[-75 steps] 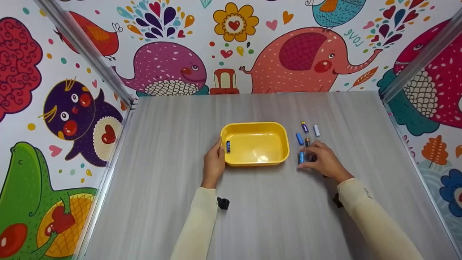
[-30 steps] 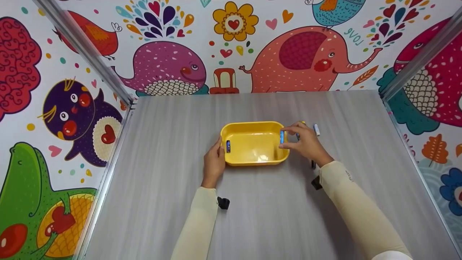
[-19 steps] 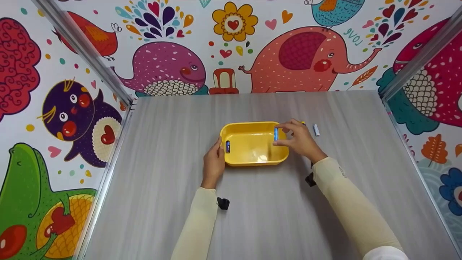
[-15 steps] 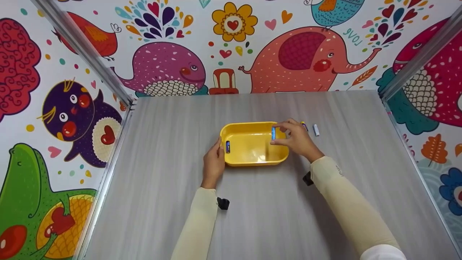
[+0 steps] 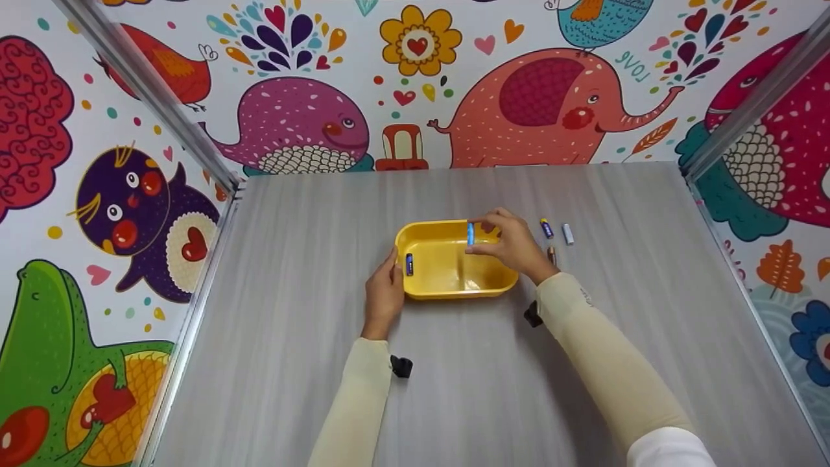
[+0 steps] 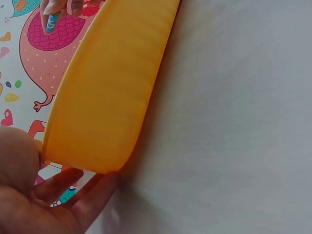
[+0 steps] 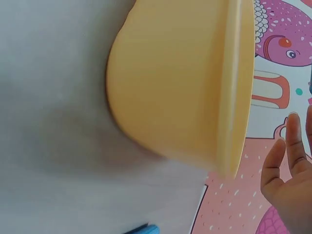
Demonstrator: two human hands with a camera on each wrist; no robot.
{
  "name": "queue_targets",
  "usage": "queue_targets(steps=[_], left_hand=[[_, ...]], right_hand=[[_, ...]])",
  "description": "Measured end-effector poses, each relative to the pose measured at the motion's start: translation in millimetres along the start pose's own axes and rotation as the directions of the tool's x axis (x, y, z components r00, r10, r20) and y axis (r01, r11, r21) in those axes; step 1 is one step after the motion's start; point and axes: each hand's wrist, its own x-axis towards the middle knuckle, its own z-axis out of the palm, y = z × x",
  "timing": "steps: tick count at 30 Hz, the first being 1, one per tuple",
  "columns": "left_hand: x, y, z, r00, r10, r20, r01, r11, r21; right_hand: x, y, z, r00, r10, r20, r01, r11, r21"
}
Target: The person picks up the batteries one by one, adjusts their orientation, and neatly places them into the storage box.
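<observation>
My left hand (image 5: 384, 295) holds the left end of a yellow plastic tray (image 5: 447, 294). In the left wrist view its thumb is at the rim and its fingers (image 6: 95, 200) reach under the outer wall. Upright over the tray's right half, a light blue battery (image 5: 471, 234) is pinched by my right hand (image 5: 513, 245), thumb at one end and a fingertip at the other. A dark blue battery (image 5: 409, 264) lies inside the tray against the left wall. The right wrist view shows other fingers of the right hand (image 7: 292, 180) spread, with the held battery out of frame.
Right of the tray lie a purple and yellow battery (image 5: 546, 228), a white battery (image 5: 568, 234) and a copper-topped battery (image 5: 552, 255), partly behind the right hand. A blue battery (image 7: 148, 230) shows at the right wrist view's lower edge. Cartoon-printed walls (image 5: 402, 97) surround the grey table (image 5: 292, 259).
My right hand took the light blue battery from the group on the table, lifted it and carried it left over the tray. The left hand and tray stayed in place.
</observation>
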Motion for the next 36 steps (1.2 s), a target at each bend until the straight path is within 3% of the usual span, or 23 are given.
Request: queue_targets(steps=[10, 24, 36], left_hand=[[-2.0, -1.1, -0.8, 0.999, 0.046, -0.012, -0.046, 0.999, -0.003], [-1.7, 0.6, -1.1, 1.000, -0.021, 0.019, 0.021, 1.000, 0.010], [-1.8, -0.6, -1.9, 1.000, 0.029, 0.010, -0.029, 1.000, 0.010]], right_hand=[[11.6, -6.8, 22.6, 0.999, -0.032, 0.021, 0.031, 0.998, 0.054], [21.7, -12.1, 55.8, 0.998, -0.015, 0.057, 0.009, 0.994, 0.107], [34.2, -13.9, 87.7, 0.993, -0.028, 0.116, 0.019, 0.997, 0.077]])
